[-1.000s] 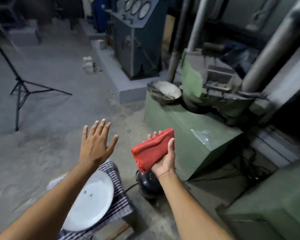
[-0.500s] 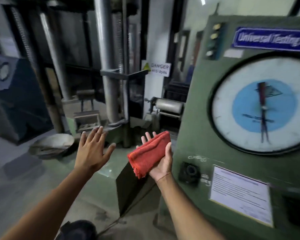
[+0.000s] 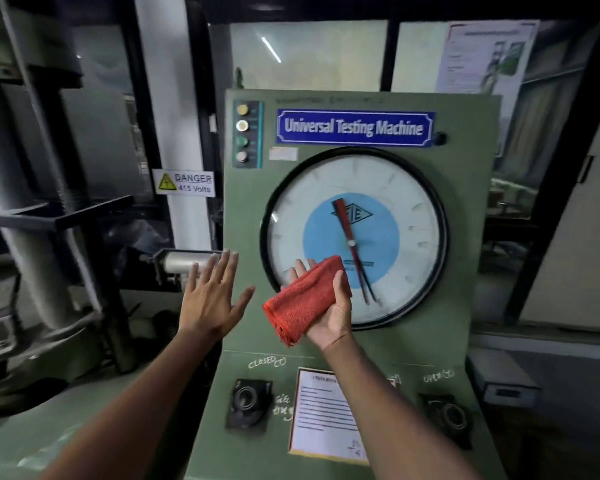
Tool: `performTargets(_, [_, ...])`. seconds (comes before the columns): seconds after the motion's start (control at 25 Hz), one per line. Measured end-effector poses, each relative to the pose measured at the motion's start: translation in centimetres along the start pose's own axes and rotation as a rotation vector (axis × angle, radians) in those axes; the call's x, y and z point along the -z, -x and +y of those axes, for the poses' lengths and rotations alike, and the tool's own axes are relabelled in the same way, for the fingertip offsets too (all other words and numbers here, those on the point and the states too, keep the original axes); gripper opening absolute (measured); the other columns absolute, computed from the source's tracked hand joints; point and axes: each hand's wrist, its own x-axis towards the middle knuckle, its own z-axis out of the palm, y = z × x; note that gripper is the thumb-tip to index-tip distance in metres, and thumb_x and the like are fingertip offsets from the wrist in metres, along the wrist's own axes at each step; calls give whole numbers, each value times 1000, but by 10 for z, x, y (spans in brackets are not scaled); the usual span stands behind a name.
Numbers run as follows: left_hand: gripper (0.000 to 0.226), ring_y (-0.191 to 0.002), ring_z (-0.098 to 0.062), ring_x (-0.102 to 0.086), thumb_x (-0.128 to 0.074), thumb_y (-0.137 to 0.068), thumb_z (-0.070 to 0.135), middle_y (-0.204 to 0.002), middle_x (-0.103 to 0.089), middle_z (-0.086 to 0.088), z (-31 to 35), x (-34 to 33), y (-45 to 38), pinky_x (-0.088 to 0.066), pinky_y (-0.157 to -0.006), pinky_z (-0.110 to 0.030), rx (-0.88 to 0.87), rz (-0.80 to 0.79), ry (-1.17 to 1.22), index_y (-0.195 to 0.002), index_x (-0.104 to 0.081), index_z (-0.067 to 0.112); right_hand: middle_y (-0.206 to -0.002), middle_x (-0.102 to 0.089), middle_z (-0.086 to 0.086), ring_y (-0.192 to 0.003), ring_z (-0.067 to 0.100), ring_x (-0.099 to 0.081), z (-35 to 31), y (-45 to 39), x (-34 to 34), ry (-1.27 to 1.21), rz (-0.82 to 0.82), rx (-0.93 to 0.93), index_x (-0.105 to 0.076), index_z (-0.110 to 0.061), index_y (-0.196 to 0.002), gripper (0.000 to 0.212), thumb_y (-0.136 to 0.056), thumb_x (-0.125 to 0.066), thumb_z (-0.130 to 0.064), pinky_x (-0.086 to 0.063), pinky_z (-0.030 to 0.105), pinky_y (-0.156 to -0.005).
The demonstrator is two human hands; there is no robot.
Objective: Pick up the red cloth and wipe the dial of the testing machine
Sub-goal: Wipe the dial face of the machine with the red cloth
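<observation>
right hand [image 3: 329, 315] grips folded cloth [image 3: 303, 304], thumb clamped over, held at dial's [image 3: 388, 202] 7 o'clock, ready to wipe. left hand [image 3: 210, 299] splayed, empty, likely for balance.

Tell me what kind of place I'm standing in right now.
Probably a materials testing lab or engineering workshop. A green console bears a "Universal Testing Machine" nameplate above a large dial, and a "Danger 415 Volts" sign hangs on the pillar beside it.
</observation>
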Motion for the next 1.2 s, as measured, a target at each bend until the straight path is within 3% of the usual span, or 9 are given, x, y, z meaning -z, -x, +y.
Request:
performTargets(0.24, [97,-169,-24,-11,-8,-94,76,-182,-14,0,74,-48,-82,-2,-136,-50,-76,22,81,-174,-15,20,-149,-64,13,-144,29,-55,-89,-47,43,-5,179,61,-48,-17,-159,81,-92,-73,-54,-33,58,-125])
performTargets(0.44, [98,-169,-23,-10,-7,-94,77,-182,-12,1,90,-98,-163,-3,-137,-50,-136,55,117,-174,-13,21,-146,-61,19,-134,38,-60,-155,-120,58,162,406,232,-55,-7,-143,70,-102,-53,-63,-45,54,-117])
performTargets(0.56, [95,-169,-26,-11,-11,-97,74,-182,-10,-1,88,-127,-217,-3,-137,-52,-160,109,131,-174,-13,18,-156,-55,19,-129,37,-62,-193,-172,56,705,854,498,-49,-8,-151,59,-107,-57,-47,-51,48,-107])
performTargets(0.68, [90,-169,-27,-9,-21,-102,70,-182,-10,-4,82,-153,-265,-3,-137,-51,-194,210,140,-173,-8,16,-178,-15,13,-162,35,-25,-220,-214,68,1578,1070,801,-17,-18,-170,79,-103,-59,-21,-34,56,-123])
performTargets(0.76, [90,-169,-25,-1,-25,-104,68,-182,-7,-6,75,-167,-290,2,-137,-47,-211,279,131,-173,-5,15,-179,-4,13,-166,31,-10,-221,-239,78,1934,1061,841,-10,-16,-171,87,-100,-59,-29,-25,61,-127])
performTargets(0.88, [92,-169,-21,7,-32,-105,66,-183,0,-5,63,-183,-308,9,-137,-40,-234,358,108,-174,-2,14,-179,3,7,-166,22,3,-201,-259,94,2184,889,733,-1,-15,-171,102,-97,-35,-76,4,59,-132])
performTargets(1.0, [94,-170,-20,3,-34,-103,67,-183,4,-1,53,-196,-316,5,-137,-41,-270,434,94,-174,-5,13,-180,-4,6,-166,23,-2,-185,-241,144,2441,774,862,-3,-18,-171,94,-101,-36,-71,-2,61,-132])
performTargets(1.12, [93,-170,-20,-4,-34,-102,68,-183,0,0,47,-201,-320,-1,-138,-41,-288,492,62,-173,-10,12,-177,-17,15,-164,32,-16,-214,-234,156,2253,1057,890,-7,-15,-169,83,-102,-34,-56,-23,69,-124])
performTargets(1.2, [94,-170,-19,-5,-33,-102,69,-183,0,1,45,-203,-323,-2,-138,-41,-278,503,47,-173,-10,12,-178,-11,15,-165,33,-12,-222,-261,121,2002,1242,867,-4,-13,-168,84,-99,-29,-52,-19,70,-126])
